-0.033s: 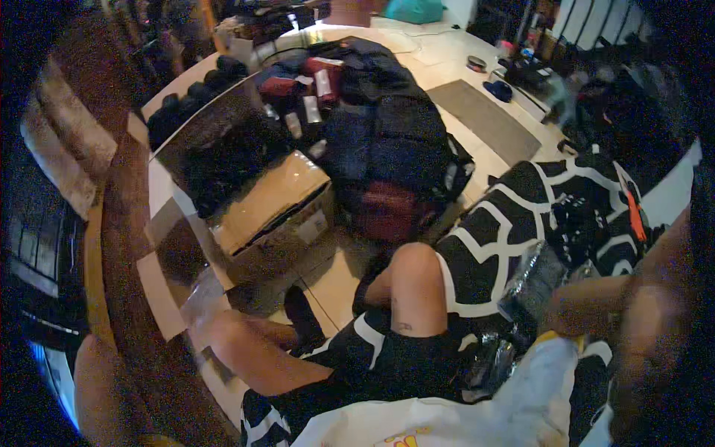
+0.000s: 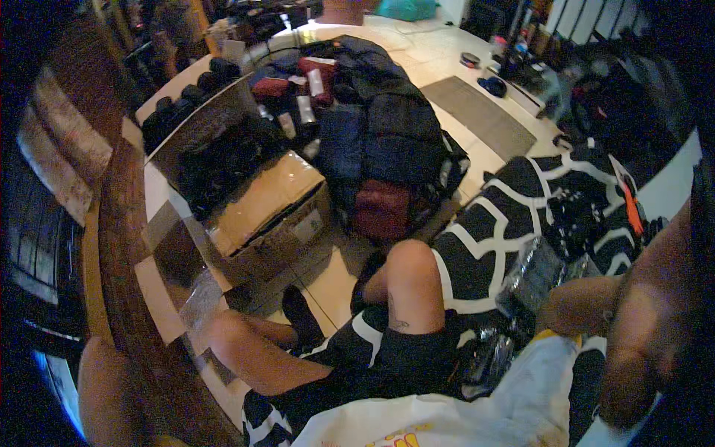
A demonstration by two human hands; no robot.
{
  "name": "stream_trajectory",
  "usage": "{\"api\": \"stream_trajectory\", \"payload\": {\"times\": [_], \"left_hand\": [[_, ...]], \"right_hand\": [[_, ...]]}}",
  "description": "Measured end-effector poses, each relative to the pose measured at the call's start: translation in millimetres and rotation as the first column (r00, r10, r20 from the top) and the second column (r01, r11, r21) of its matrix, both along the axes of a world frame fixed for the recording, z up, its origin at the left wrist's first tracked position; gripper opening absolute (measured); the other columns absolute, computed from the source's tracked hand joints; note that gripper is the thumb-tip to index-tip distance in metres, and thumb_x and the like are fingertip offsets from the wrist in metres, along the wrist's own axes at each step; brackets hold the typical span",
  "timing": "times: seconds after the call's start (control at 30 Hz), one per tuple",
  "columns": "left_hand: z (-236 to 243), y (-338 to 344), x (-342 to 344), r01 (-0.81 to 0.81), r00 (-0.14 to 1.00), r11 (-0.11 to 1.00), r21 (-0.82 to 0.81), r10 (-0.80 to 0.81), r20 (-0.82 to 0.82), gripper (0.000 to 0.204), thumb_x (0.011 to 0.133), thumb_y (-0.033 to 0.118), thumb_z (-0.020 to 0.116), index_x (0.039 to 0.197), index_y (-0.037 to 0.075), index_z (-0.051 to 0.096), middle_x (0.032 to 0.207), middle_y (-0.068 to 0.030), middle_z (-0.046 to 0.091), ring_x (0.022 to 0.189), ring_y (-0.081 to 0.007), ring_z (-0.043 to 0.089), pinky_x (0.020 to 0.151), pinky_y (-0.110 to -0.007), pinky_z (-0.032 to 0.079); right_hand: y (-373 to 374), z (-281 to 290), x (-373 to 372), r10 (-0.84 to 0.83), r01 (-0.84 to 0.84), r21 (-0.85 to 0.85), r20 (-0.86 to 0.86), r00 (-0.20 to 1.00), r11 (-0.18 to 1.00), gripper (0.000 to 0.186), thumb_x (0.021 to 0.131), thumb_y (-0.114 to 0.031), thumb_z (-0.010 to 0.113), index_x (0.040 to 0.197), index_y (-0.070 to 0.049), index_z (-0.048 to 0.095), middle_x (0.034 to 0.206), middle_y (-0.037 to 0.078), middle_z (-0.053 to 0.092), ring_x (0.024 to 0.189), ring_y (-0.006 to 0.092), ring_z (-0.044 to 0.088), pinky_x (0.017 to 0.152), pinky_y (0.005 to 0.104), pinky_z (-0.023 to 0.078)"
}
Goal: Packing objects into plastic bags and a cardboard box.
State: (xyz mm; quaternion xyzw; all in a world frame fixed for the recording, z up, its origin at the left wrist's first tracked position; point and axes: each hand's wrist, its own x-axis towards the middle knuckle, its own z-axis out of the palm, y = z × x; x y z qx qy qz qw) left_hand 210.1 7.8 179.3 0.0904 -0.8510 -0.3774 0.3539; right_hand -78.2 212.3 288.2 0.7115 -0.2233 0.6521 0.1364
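Note:
Neither of my hands shows its fingers. My bent right arm (image 2: 652, 313) fills the right edge, its hand out of the picture. At the lower left edge a bare limb (image 2: 108, 387), seemingly my left arm, runs out of view. Nearest the right arm are clear plastic-wrapped dark packages (image 2: 532, 272) on the black-and-white patterned cloth (image 2: 477, 257). Another shiny wrapped package (image 2: 488, 365) rests beside my thigh. Beyond my bare knees (image 2: 415, 279) an open cardboard box (image 2: 268, 205) holds dark plastic-covered contents (image 2: 223, 167).
Past the box stands a large heap of dark blue folded cloth (image 2: 372, 130) with maroon bundles (image 2: 383, 208). A grey mat (image 2: 484, 112) lies on the tiled floor (image 2: 439, 149). A wooden edge (image 2: 123, 246) curves along the left. Dark clothes (image 2: 618, 112) lie at the far right.
The picture has shifted slightly and become sharper. My right arm at the right edge has come a little further into view. The box, heap and packages lie as before.

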Motion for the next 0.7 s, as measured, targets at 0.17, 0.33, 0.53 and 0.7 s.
{"api": "stream_trajectory", "payload": {"times": [0.17, 0.33, 0.53, 0.7], "left_hand": [[7, 0, 2, -0.020, 1.000, 0.999, 0.040, 0.019, 0.014, 0.024, 0.095, 0.020, 0.059, 0.109, 0.001, 0.065, 0.098, -0.0101, 0.069, 0.081, -0.0210, 0.066, 0.075, -0.033, 0.053], [2, 1, -4, -0.043, 0.999, 0.997, 0.069, 0.041, 0.026, 0.025, 0.096, 0.021, 0.058, 0.109, 0.001, 0.065, 0.099, -0.0098, 0.069, 0.082, -0.0204, 0.066, 0.075, -0.033, 0.053], [6, 2, -7, -0.062, 0.998, 0.992, 0.109, 0.061, 0.019, 0.025, 0.097, 0.021, 0.058, 0.109, 0.001, 0.065, 0.100, -0.0094, 0.069, 0.082, -0.0197, 0.066, 0.076, -0.032, 0.053], [3, 0, -14, -0.060, 0.998, 0.991, 0.117, 0.058, 0.017, 0.026, 0.097, 0.022, 0.057, 0.109, 0.000, 0.065, 0.101, -0.0091, 0.069, 0.083, -0.0191, 0.066, 0.077, -0.032, 0.053]], "right_hand": [[29, -26, 14, -0.010, 0.010, -0.010, -0.002, 1.000, 1.000, 0.046, 0.088, -0.056, 0.062, 0.098, -0.010, 0.065, 0.083, 0.006, 0.066, 0.079, 0.0163, 0.060, 0.073, 0.0332, 0.047], [58, -59, 28, 0.021, -0.020, 0.007, -0.033, 0.999, 1.000, 0.047, 0.087, -0.057, 0.062, 0.098, -0.011, 0.065, 0.083, 0.006, 0.066, 0.080, 0.0160, 0.060, 0.074, 0.0333, 0.047], [91, -57, 15, -0.031, 0.033, 0.026, -0.069, 0.997, 0.999, 0.048, 0.086, -0.059, 0.063, 0.097, -0.012, 0.065, 0.082, 0.005, 0.066, 0.080, 0.0155, 0.060, 0.074, 0.0334, 0.048], [112, -53, 10, -0.100, 0.104, 0.043, -0.091, 0.991, 0.994, 0.049, 0.085, -0.061, 0.064, 0.097, -0.013, 0.066, 0.082, 0.005, 0.066, 0.080, 0.0152, 0.060, 0.075, 0.0335, 0.048]]}}
